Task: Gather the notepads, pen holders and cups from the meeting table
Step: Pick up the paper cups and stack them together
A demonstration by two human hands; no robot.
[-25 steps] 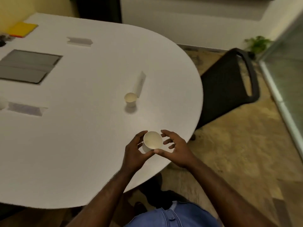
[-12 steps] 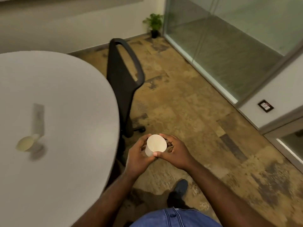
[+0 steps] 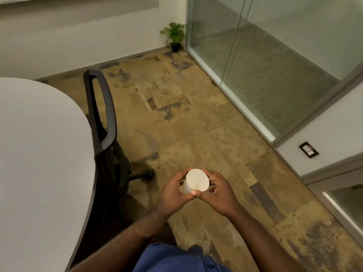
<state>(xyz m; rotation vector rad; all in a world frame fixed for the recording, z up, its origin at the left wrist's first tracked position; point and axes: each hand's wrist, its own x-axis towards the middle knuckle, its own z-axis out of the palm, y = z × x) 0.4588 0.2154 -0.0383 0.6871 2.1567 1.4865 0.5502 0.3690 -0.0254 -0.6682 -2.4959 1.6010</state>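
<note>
A white paper cup (image 3: 197,182) is held in front of me over the floor, its mouth turned toward the camera. My left hand (image 3: 172,195) wraps its side from the left and my right hand (image 3: 217,193) closes on it from the right; both touch the cup. The rounded end of the white meeting table (image 3: 39,154) fills the left of the view, and the part in view shows nothing on it. No notepad, pen holder or other cup shows in this frame.
A black office chair (image 3: 104,122) stands against the table's edge, just left of my hands. Patterned brown carpet stretches ahead. A glass partition (image 3: 265,65) runs along the right, with a small potted plant (image 3: 173,36) in the far corner.
The view has swung right, away from the table; the second cup and the papers on it have left the frame. Both hands stay on the cup, now over the floor.
</note>
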